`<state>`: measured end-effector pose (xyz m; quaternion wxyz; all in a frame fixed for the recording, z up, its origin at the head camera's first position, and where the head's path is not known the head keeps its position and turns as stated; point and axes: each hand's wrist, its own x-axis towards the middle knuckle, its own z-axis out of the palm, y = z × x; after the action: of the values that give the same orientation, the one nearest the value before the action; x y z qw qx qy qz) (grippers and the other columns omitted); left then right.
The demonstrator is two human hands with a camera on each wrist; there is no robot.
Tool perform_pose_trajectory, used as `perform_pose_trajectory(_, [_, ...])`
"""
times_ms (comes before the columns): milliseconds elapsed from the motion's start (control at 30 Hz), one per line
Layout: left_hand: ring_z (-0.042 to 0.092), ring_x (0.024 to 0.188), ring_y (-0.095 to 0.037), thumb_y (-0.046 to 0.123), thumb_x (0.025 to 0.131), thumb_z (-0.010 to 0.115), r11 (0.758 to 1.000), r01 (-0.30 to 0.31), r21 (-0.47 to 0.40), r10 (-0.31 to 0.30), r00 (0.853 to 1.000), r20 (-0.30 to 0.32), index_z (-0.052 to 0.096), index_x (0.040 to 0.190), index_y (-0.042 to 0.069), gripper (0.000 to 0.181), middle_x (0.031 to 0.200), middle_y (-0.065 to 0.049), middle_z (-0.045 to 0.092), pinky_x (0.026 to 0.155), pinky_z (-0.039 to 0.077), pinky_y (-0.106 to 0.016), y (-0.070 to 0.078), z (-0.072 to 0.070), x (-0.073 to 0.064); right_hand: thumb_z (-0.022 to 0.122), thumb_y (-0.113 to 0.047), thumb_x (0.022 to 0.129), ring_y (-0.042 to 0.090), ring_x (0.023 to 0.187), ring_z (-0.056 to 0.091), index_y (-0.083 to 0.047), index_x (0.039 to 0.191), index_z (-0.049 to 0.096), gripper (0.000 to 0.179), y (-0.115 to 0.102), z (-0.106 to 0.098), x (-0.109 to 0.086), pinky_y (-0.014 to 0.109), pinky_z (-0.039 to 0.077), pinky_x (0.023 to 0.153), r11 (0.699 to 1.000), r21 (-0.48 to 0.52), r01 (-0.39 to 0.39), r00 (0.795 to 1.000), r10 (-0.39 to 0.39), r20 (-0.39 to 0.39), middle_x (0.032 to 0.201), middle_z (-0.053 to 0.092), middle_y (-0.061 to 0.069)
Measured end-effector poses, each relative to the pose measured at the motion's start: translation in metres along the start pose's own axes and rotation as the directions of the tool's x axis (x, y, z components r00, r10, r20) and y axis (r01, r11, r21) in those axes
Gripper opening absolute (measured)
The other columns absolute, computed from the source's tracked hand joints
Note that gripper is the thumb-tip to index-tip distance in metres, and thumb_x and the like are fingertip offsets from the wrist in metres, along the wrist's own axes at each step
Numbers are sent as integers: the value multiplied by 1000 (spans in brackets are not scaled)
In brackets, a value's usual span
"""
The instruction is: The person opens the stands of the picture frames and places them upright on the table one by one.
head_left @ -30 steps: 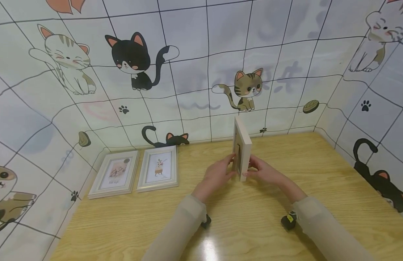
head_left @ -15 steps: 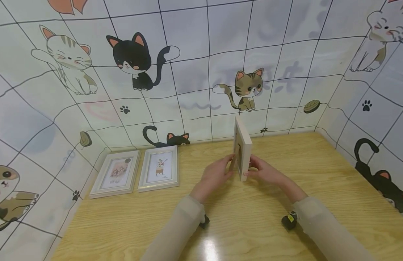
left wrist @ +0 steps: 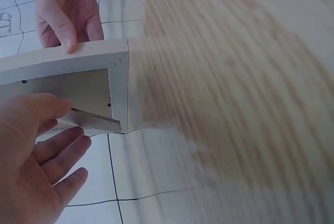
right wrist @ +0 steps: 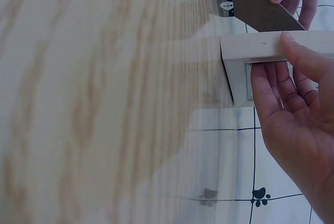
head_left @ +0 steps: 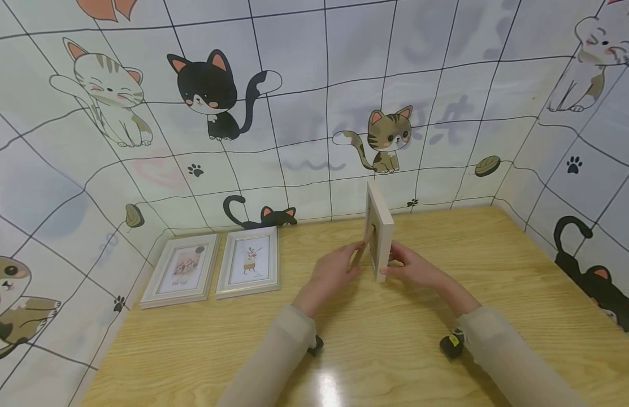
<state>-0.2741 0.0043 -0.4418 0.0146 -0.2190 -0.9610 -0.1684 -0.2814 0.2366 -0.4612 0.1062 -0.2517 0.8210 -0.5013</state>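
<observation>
evidently, wooden desk (head_left: 192, 339) bears picture frame (head_left: 382, 232), upright, right of centre. frame looks light, stiff, perhaps fragile in front; best gripped by rim (right wrist: 249, 46). right hand (head_left: 418, 267) curls round rim's near side; left hand (head_left: 332, 272) pinches back flap (right wrist: 265, 12), partly raised, likely thin and rigid.

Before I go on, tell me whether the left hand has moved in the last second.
Yes: the left hand has shifted slightly left, closer to the flat-lying plant-picture frame.
</observation>
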Motion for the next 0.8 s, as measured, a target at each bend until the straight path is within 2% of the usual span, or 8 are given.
perform_pose_trajectory(333, [57,71,-11,21,97,63,999,-22,37,23,999,-29,44,150,25,56,137,-1,64,50,44,-19,-3,-4,-1,66,-15,96,41,125,53,-1,157,21,77,0,1,-1,62,44,104,1000,-21,9,1000,-9,-10,151,39,30])
perform_pose_trajectory(500, [57,68,-10,17,97,61,999,-37,25,38,998,-57,46,148,23,54,138,-2,63,46,42,-17,-7,-7,-3,65,-15,96,42,126,52,-3,158,21,77,1,1,-1,61,43,105,1000,-3,-16,1000,16,-1,150,41,28])
perform_pose_trajectory(800, [58,70,-9,16,97,60,999,-37,20,38,996,-80,47,147,25,52,140,-2,62,48,42,-15,-12,-9,-5,64,-13,97,44,127,51,-2,158,19,77,1,0,0,63,42,105,1000,10,2,1000,-2,16,150,40,29])
